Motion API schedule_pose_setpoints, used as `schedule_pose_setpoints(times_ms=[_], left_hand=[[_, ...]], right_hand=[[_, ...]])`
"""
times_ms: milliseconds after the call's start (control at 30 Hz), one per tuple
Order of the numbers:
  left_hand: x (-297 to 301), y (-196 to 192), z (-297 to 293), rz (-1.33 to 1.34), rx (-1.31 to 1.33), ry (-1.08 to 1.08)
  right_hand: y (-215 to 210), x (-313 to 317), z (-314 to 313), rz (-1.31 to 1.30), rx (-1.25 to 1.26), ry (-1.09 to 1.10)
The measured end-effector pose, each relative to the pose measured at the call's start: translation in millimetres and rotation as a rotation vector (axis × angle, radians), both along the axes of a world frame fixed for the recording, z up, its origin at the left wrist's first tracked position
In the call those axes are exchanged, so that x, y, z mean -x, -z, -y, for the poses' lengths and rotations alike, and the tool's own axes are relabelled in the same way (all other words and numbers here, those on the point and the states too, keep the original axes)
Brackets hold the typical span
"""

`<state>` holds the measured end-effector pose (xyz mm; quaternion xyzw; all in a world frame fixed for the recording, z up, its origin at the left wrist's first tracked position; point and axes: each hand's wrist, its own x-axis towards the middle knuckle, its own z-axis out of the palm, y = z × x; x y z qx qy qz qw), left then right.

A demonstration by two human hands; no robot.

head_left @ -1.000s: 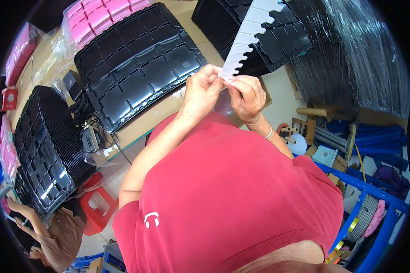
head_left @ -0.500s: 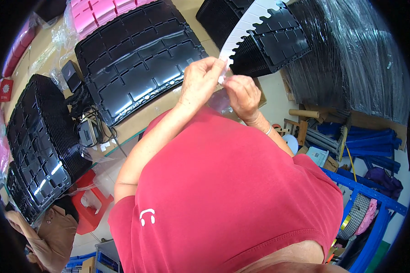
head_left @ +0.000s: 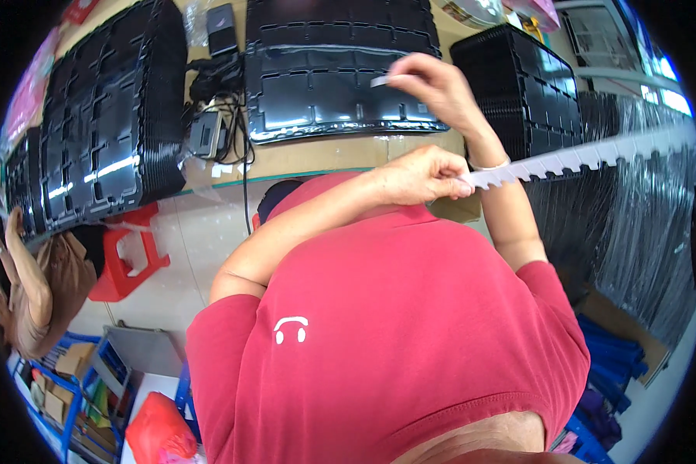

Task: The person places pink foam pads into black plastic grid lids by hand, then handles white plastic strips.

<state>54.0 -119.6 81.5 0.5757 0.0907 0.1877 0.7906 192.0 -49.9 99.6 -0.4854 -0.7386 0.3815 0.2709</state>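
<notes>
My left hand (head_left: 424, 176) is closed on the end of a long, pale strip with a toothed edge (head_left: 576, 161). The strip reaches out to the right, passing by my right forearm, and its far end is blurred. Above and beyond it, my right hand (head_left: 439, 89) pinches a small white piece (head_left: 379, 80). That hand hovers over a black plastic tray with moulded compartments (head_left: 325, 104) on the bench. Whether the small piece touches the tray, I cannot tell.
Stacks of black trays stand left (head_left: 93, 116) and right (head_left: 518, 85) on the bench (head_left: 309, 158). A small device with cables (head_left: 207, 133) sits between trays. Wrapped dark sheets (head_left: 634, 209) rise at right. A co-worker (head_left: 54, 278) is at far left, near a red stool (head_left: 127, 263).
The view has turned, and the strip has swung from pointing up to pointing right. My hands, close together before, are apart, the right one carrying the small white piece over the tray.
</notes>
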Motion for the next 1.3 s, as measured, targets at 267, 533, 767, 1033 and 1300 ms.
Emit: schedule_pose_setpoints(times_ms=[267, 533, 767, 1033, 1300], left_hand=[[25, -5, 8, -0.047, -0.176, -0.240], [38, -1, -1, -0.091, -0.088, -0.319], [33, 4, -7, -0.043, -0.139, -0.326], [23, 11, -10, 0.023, -0.147, -0.284], [21, 9, -14, -0.001, -0.144, -0.299]], right_hand=[[37, 130, -65, 0.461, -0.255, -0.787], [71, 153, -68, 0.647, -0.453, -0.822], [75, 144, -67, 0.532, -0.305, -0.696], [67, 133, -64, 0.370, -0.254, -0.669], [44, 144, -76, 0.399, -0.261, -0.877]])
